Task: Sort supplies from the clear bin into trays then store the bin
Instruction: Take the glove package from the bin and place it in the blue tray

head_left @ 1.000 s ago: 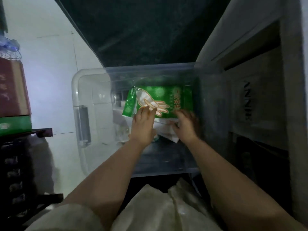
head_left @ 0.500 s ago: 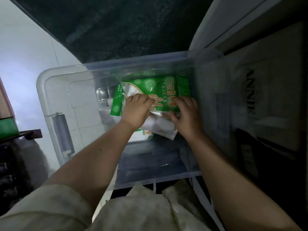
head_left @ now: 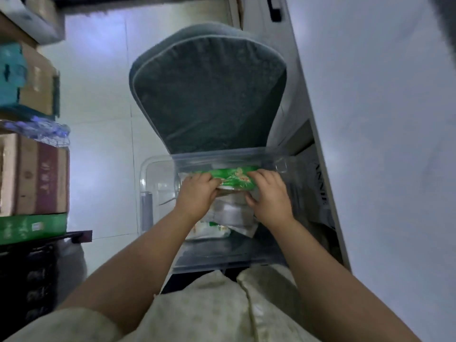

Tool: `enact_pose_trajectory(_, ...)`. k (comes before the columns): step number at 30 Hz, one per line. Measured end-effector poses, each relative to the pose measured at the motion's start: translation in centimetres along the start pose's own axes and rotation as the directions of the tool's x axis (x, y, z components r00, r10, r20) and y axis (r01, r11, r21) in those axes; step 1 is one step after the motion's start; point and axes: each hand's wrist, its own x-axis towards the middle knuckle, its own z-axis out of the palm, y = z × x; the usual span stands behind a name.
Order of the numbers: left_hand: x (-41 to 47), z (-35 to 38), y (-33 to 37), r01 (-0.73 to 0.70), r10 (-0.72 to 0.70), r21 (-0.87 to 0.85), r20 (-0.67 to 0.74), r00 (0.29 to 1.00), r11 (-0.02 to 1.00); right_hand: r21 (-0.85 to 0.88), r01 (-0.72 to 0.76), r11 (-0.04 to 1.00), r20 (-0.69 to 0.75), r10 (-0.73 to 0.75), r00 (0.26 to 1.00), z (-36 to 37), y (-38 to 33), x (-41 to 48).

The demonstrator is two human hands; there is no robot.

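Inside the clear bin [head_left: 158, 169], both hands [head_left: 197, 193] grip a green packet [head_left: 232, 177].

a dark green cushion [head_left: 209, 95] lies on the pale tiled floor [head_left: 98, 95].

Bare forearms; cream short sleeve [head_left: 64, 324] and pale patterned garment [head_left: 209, 312].
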Motion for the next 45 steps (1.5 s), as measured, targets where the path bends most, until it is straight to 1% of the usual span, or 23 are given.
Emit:
enact_pose_trajectory(2, -1.6, -2.4, 0.2, -0.022, 0.023, 0.028, -0.065, 0.998, 0.999, -0.022, 0.049, 0.999, -0.031, -0.050, 0.998, -1.3, -2.1, -0.8)
enact_pose_trajectory(5, -3.5, -4.9, 0.3, -0.094, 0.101, 0.056, -0.140, 0.985, 0.994, -0.081, 0.071, 0.994, -0.132, -0.081, 0.988, -2.5, -4.7, -2.3)
enact_pose_trajectory(7, -4.6, -6.1, 0.3, -0.150, 0.160, 0.071, -0.166, 0.973, 0.986, -0.131, 0.047, 0.990, -0.204, -0.073, 0.976, -2.8, -6.4, -3.8)
enact_pose_trajectory(10, -6.5, -7.3, 0.7, -0.278, 0.280, 0.037, -0.189, 0.941, 0.960, -0.196, -0.053, 0.979, -0.314, -0.011, 0.949, -2.8, -8.8, -7.3)
enact_pose_trajectory(12, -8.0, -8.1, 1.0, -0.362, 0.355, 0.005, -0.208, 0.911, 0.932, -0.216, -0.135, 0.967, -0.395, 0.039, 0.918, -2.7, -10.6, -10.0)
enact_pose_trajectory(16, -10.9, -9.9, 1.8, -0.502, 0.487, 0.002, -0.249, 0.837, 0.865, -0.231, -0.283, 0.931, -0.527, 0.125, 0.841, -2.9, -13.7, -15.5)
enact_pose_trajectory(21, -13.9, -11.8, 5.2, -0.632, 0.602, -0.016, -0.286, 0.745, 0.775, -0.228, -0.417, 0.880, -0.703, 0.149, 0.696, -4.7, -16.0, -23.6)
enact_pose_trajectory(24, -15.5, -12.8, 9.2, -0.704, 0.659, -0.037, -0.317, 0.682, 0.710, -0.197, -0.511, 0.837, -0.766, 0.194, 0.613, -5.9, -17.0, -29.3)
enact_pose_trajectory(28, -18.9, -13.1, 16.3, -0.800, 0.751, -0.032, -0.323, 0.576, 0.600, -0.153, -0.652, 0.743, -0.810, 0.283, 0.513, -7.6, -18.2, -37.8)
enact_pose_trajectory(32, -24.4, -11.8, 24.4, -0.896, 0.843, -0.053, -0.320, 0.433, 0.440, -0.080, -0.760, 0.645, -0.874, 0.322, 0.365, -8.6, -19.0, -46.8)
enact_pose_trajectory(36, -31.7, -9.5, 32.8, -0.955, 0.896, -0.087, -0.331, 0.295, 0.283, -0.016, -0.840, 0.543, -0.917, 0.326, 0.228, -9.4, -19.4, -56.6)
enact_pose_trajectory(39, -38.1, -7.4, 39.0, -0.978, 0.915, -0.113, -0.350, 0.202, 0.173, 0.012, -0.878, 0.478, -0.931, 0.325, 0.165, -10.2, -19.7, -64.8)
enact_pose_trajectory(42, -44.5, -5.3, 44.8, -0.984, 0.921, -0.151, -0.362, 0.142, 0.093, 0.051, -0.904, 0.425, -0.942, 0.321, 0.098, -10.7, -19.7, -72.6)
enact_pose_trajectory(45, -50.0, -3.1, 49.9, -0.987, 0.927, -0.158, -0.368, 0.075, 0.018, 0.076, -0.927, 0.366, -0.946, 0.319, 0.049, -10.9, -19.5, -79.6)
